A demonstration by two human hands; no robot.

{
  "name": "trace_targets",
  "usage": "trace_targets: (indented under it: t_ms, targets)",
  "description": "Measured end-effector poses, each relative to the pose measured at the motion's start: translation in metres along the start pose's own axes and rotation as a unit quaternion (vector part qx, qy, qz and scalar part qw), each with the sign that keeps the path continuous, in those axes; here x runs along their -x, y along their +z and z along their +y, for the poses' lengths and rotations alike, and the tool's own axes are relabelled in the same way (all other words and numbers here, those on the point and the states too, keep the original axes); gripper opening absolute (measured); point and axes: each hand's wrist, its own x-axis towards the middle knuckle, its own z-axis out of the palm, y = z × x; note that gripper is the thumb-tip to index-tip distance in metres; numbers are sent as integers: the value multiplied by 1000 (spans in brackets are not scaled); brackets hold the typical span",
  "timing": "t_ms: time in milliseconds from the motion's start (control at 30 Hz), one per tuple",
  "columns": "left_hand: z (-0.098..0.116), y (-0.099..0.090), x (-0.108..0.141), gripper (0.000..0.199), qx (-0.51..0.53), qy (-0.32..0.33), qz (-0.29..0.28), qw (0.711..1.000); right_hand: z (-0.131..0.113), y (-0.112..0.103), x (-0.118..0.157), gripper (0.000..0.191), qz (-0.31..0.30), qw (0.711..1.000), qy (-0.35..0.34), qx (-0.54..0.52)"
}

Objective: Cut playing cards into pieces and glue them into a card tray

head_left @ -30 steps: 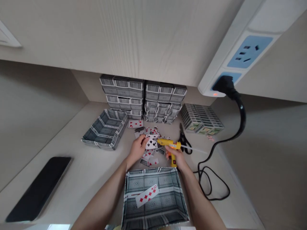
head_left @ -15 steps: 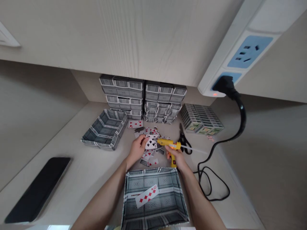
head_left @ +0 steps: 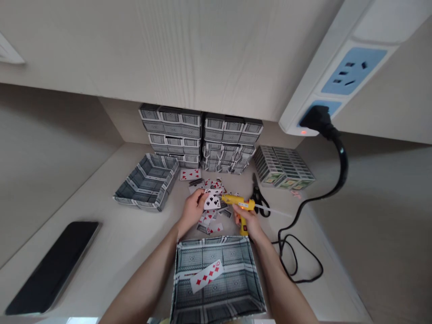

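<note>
My left hand [head_left: 193,209] pinches a spade playing card [head_left: 212,202] between thumb and fingers. My right hand [head_left: 248,219] is wrapped round the handle of a yellow glue gun [head_left: 238,201], whose nozzle points left at the card's upper right edge. A clear glue stick [head_left: 263,207] sticks out of its back. Loose cards [head_left: 208,217] lie scattered beneath and around the held card. Closest to me, between my forearms, stands an open box made of cards [head_left: 227,256], with a diamond card [head_left: 207,276] lying in it.
Another open card box [head_left: 148,182] sits at left, behind a black phone [head_left: 52,265]. Stacked card boxes [head_left: 175,121] line the back. Right of them are card packs [head_left: 284,166], black scissors [head_left: 259,198] and a looping black cable [head_left: 305,281]. A power strip [head_left: 354,72] hangs above.
</note>
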Motion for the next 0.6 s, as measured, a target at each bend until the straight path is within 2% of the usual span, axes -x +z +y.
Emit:
trace_targets:
  t_ms: [600]
  targets:
    - [-2,0,-1,22,23,-8,20,1000,-5,3,2,36,11,1000,-25,-5]
